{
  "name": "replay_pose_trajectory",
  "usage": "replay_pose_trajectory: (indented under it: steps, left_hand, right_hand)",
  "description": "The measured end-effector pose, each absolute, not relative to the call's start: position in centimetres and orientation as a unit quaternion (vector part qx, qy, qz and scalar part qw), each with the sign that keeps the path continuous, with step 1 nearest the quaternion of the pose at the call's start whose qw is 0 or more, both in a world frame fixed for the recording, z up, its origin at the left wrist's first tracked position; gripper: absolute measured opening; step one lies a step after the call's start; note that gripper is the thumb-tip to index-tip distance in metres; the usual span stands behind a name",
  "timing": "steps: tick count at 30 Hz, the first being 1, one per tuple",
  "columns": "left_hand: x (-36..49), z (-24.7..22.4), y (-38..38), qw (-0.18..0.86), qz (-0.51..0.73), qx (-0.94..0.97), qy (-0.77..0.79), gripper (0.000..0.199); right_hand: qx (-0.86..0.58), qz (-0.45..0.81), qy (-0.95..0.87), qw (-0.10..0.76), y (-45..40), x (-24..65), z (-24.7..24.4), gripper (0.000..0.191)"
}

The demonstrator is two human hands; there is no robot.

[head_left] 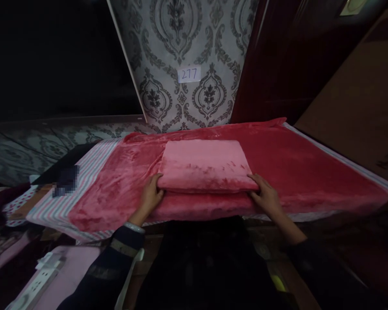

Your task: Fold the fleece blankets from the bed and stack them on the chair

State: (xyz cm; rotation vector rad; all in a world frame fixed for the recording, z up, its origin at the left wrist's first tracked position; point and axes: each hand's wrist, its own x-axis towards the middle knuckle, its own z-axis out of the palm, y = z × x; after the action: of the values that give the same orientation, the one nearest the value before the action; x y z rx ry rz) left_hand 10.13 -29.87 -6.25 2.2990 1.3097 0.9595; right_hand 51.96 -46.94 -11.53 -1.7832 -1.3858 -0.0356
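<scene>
A folded pink plush blanket (203,161) lies in the middle of a spread red plush cover (297,163). My left hand (151,196) grips its near left corner, and my right hand (264,193) grips the near right corner. Both hands are closed on the fold, thumbs and fingers on either side of the edge. Dark smudge-like marks in the pile run across the blanket's top. The fingers beneath the edge are partly hidden.
Under the red cover lies a striped cloth (90,172). A blurred dark object (66,181) rests on it at left. Behind are a large dark screen (58,60) and a paper marked 277 (189,74). A power strip (39,284) is at lower left.
</scene>
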Motion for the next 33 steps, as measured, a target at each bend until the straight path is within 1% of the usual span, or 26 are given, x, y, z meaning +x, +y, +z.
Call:
replay_pose_trajectory:
  steps: [3,5,7,8,9,11,13,14,16,18,21,24,27,29,33]
  left_hand:
    - [10.3,-5.6,-29.6,0.272,0.382,0.741,0.481,0.066]
    - [10.2,-5.0,-29.6,0.387,0.396,0.674,0.489,0.072]
    - [9.9,-4.3,-29.7,0.515,0.398,0.585,0.484,0.077]
    - [9.8,-4.0,-29.7,0.571,0.402,0.537,0.473,0.075]
    - [9.6,-3.7,-29.6,0.616,0.409,0.491,0.461,0.07]
    - [9.6,-3.2,-29.5,0.668,0.425,0.425,0.438,0.051]
    - [9.9,-3.1,-29.4,0.675,0.442,0.396,0.437,0.037]
    - [10.2,-3.1,-29.3,0.669,0.449,0.39,0.445,0.035]
    - [10.9,-3.3,-29.2,0.65,0.462,0.38,0.468,0.04]
    - [11.7,-3.4,-29.1,0.638,0.464,0.379,0.484,0.05]
    - [12.5,-2.9,-28.8,0.63,0.448,0.398,0.493,0.06]
    - [12.6,-2.2,-28.6,0.596,0.487,0.426,0.475,0.065]
    - [12.1,-2.5,-29.1,0.554,0.54,0.447,0.449,0.065]
    - [11.7,-3.5,-29.7,0.552,0.539,0.437,0.462,0.065]
    - [11.0,-5.3,-30.6,0.589,0.499,0.41,0.486,0.065]
  right_hand:
    - [-0.694,0.135,-0.467,0.532,-46.6,51.5,-10.7,0.061]
    - [-0.647,0.262,-0.38,0.607,-46.5,51.1,-10.2,0.064]
    - [-0.572,0.364,-0.29,0.675,-46.5,50.9,-9.9,0.061]
    - [-0.534,0.397,-0.252,0.702,-46.5,50.9,-9.7,0.055]
    - [-0.504,0.418,-0.221,0.723,-46.5,51.0,-9.6,0.048]
    - [-0.467,0.441,-0.178,0.746,-46.5,51.2,-9.4,0.032]
    - [-0.456,0.457,-0.151,0.749,-46.4,51.3,-9.2,0.024]
    - [-0.457,0.465,-0.144,0.745,-46.3,51.3,-9.0,0.025]
    - [-0.471,0.477,-0.14,0.729,-46.0,51.1,-8.6,0.026]
    - [-0.494,0.477,-0.146,0.712,-45.5,50.8,-8.1,0.027]
    - [-0.517,0.458,-0.168,0.703,-44.6,50.3,-7.3,0.044]
    - [-0.502,0.404,-0.214,0.734,-44.0,50.2,-6.5,0.057]
    - [-0.487,0.354,-0.234,0.763,-44.4,50.2,-6.5,0.061]
    - [-0.497,0.365,-0.211,0.758,-45.0,50.0,-7.1,0.059]
    - [-0.515,0.407,-0.165,0.736,-46.0,49.7,-8.7,0.043]
